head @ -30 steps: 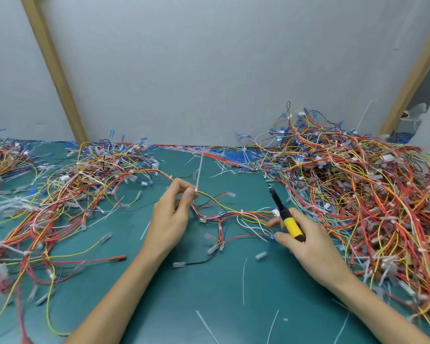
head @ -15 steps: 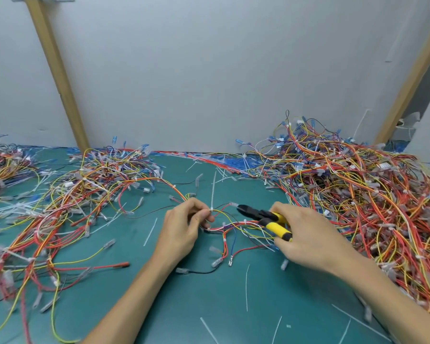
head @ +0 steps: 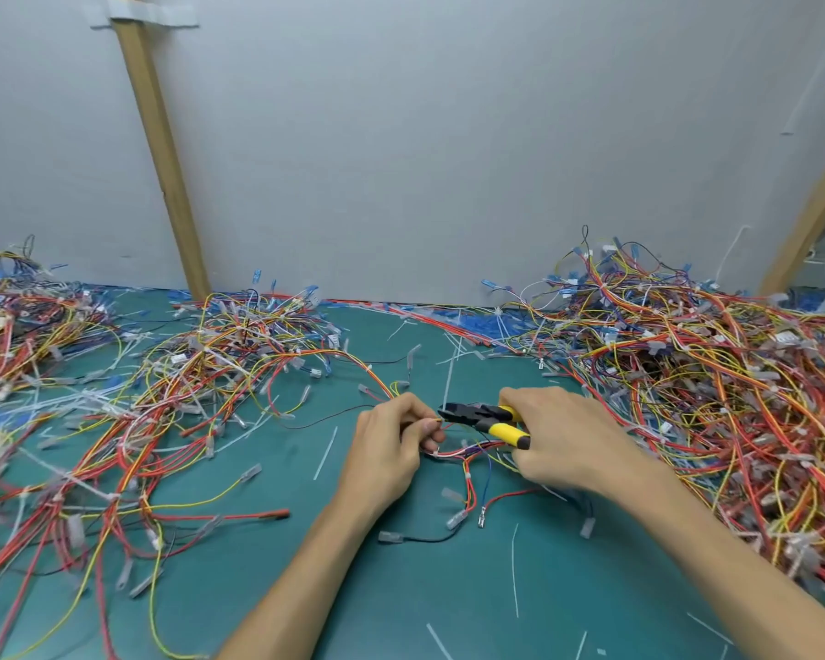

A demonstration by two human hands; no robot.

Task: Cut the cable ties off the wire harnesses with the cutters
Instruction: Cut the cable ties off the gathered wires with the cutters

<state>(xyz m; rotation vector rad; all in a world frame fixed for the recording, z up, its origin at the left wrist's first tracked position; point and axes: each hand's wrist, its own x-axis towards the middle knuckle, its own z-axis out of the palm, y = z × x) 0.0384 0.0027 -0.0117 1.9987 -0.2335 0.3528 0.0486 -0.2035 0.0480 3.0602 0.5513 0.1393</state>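
- Head view: green mat (head: 401, 602) in front of me, grey wall panel (head: 448, 135) right behind it, a wooden post (head: 163, 150) leaning on each side.
- Edges: big wire pile (head: 710, 397) fills the right side – a looser pile (head: 187, 383) spreads over the left. Bare mat only in the middle and near me, with cut tie strips (head: 326, 452) scattered on it.
- Left hand (head: 391, 450): fingers pinch the wire harness (head: 467, 452) mid-mat.
- Right hand (head: 572, 440): clenched round the yellow handles of the cutters (head: 484, 418) – nose points left, just beside my left fingertips.
- White cable tie (head: 450, 378) stands up behind the nose.
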